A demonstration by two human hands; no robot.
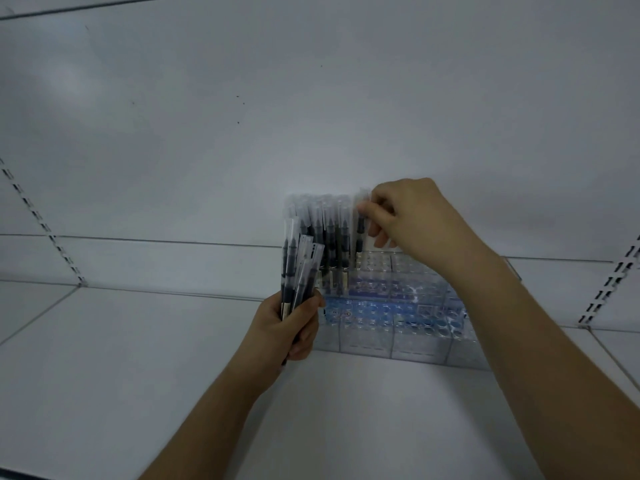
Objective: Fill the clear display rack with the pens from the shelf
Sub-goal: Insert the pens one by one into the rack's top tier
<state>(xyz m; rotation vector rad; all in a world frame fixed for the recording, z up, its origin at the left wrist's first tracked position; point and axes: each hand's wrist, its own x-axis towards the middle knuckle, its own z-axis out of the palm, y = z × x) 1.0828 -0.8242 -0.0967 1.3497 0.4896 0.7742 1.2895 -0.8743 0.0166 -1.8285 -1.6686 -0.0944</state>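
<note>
A clear display rack point(398, 337) with rows of round holes stands on the white shelf, against the back wall. Several black pens in clear sleeves point(329, 230) stand upright in its back left holes. My right hand point(405, 216) pinches the top of one sleeved pen point(360, 233) that stands at the right end of that row, its lower end in the rack. My left hand point(291, 327) grips a fanned bunch of sleeved pens point(298, 271) just left of the rack's front corner.
The white shelf board point(156, 358) stretches left and in front of the rack. Slotted uprights run along the back wall at the left point(45, 226) and at the right point(613, 282). The back panel point(311, 98) is plain white.
</note>
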